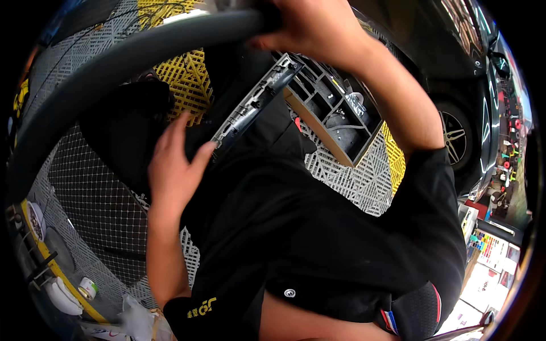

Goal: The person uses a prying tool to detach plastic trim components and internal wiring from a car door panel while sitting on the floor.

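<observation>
My left grip [181,169] is spread loose, thumb at the long grey plastic clip-lined strip [250,103]; whether my right grip [318,28] clasps the curved black bar [142,46] beside it, I can't tell.

Grey and yellow lattice tiles cover the floor [355,184], with a dark car [484,122] standing on the right.

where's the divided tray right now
In the head view, the divided tray is right of centre in the upper half, between the grey trim strip and the right forearm, with grey floor grating showing below it.
</observation>
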A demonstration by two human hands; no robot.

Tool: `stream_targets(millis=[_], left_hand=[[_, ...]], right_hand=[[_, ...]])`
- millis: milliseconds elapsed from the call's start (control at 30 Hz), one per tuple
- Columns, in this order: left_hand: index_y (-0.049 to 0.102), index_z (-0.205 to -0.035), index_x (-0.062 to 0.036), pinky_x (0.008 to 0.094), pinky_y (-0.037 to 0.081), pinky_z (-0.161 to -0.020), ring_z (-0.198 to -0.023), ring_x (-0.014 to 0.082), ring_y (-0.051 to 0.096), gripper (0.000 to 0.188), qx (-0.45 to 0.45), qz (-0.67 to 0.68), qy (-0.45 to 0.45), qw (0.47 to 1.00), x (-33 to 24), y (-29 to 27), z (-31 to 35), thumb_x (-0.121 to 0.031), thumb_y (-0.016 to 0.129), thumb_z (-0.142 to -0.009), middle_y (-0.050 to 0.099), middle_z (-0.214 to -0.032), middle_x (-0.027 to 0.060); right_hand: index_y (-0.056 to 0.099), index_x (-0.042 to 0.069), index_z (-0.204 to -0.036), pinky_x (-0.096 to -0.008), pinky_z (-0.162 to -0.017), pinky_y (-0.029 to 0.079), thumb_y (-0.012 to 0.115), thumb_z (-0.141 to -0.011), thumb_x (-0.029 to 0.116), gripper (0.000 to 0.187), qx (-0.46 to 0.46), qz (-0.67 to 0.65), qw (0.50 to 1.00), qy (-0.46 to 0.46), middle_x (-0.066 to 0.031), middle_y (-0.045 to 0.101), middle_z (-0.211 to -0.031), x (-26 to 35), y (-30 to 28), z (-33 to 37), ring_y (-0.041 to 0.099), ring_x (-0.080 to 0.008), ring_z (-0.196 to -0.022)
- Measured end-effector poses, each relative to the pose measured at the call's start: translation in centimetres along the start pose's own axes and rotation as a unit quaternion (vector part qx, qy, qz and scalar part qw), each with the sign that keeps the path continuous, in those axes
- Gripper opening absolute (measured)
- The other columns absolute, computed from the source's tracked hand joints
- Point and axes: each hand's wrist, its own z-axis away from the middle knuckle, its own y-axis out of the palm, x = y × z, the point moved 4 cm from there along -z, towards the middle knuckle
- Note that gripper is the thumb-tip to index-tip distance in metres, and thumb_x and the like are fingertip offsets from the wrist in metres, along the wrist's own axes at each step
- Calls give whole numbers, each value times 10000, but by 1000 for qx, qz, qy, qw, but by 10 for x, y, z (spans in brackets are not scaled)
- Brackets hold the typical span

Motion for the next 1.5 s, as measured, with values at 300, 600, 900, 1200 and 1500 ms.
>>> stream_targets(millis=[300,600,900,1200,1500], left_hand=[[678,-1176,-46,451,549,-793,-938,389,695,352,93,18,7,995,6,29,-7,-320,652,-956,724,-1044,178],[643,-1137,35,401,515,-728,-769,331,676,233,-20,148,-125,981,54,-78,20,-104,577,-963,687,-880,199],[593,-1161,10,268,468,-590,-665,149,572,272,-346,382,-266,814,147,-157,135,-208,496,-1030,620,-849,66],[551,-1273,37,228,400,-471,-584,94,512,312,-429,466,-224,740,155,-183,86,-190,502,-1064,573,-862,37],[566,-1294,-24,283,452,-530,-655,169,558,314,-253,616,-130,735,163,-186,-13,-221,498,-1059,592,-923,93]], right_hand=[[701,39,-973,-488,-816,541,852,-682,372,468,8,20,998,-63,-213,713,-905,20,-16,-104,689,-412,-922],[748,43,-1069,-441,-860,559,917,-642,398,580,58,3,995,-82,-178,748,-1035,85,2,-270,714,-354,-983],[741,38,-1062,-376,-722,581,823,-804,442,486,115,-61,957,-258,-163,750,-943,170,78,-330,734,-290,-821],[680,76,-1120,-468,-854,549,846,-755,332,475,135,-117,949,-261,-137,738,-998,211,141,-312,704,-356,-986],[720,77,-1047,-474,-836,547,834,-763,252,352,174,-140,955,-194,-173,731,-945,174,171,-246,707,-358,-958]])
